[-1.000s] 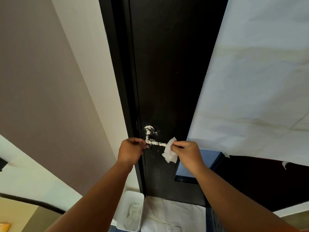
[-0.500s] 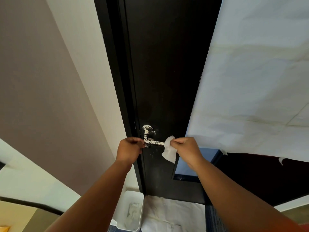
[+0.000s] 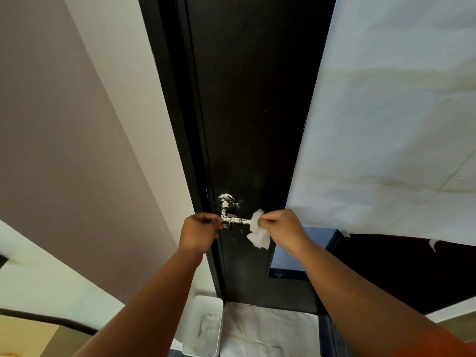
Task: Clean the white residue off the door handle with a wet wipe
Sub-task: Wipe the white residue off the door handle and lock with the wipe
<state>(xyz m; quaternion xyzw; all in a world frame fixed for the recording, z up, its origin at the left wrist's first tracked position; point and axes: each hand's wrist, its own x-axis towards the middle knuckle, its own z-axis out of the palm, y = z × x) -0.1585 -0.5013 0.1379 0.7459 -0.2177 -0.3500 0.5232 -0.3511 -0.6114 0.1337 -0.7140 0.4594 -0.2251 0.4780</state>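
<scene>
A dark door (image 3: 257,99) carries a lever handle (image 3: 233,219) smeared with white residue on its round base and along the bar. My left hand (image 3: 199,231) grips the door's edge just left of the handle, fingers curled round it. My right hand (image 3: 282,228) pinches a white wet wipe (image 3: 257,231) and holds it against the free right end of the lever. Most of the wipe hangs loose below my fingers. White specks dot the door just under the handle.
A white bin (image 3: 203,328) with crumpled wipes inside stands on the floor below the door's edge. White paper (image 3: 268,331) covers the floor beside it. A large white sheet (image 3: 386,124) covers the surface to the right. A plain wall (image 3: 64,124) runs along the left.
My right hand has shifted the wipe slightly left along the lever's end. My left hand stays on the door's edge. The camera view has drifted a little.
</scene>
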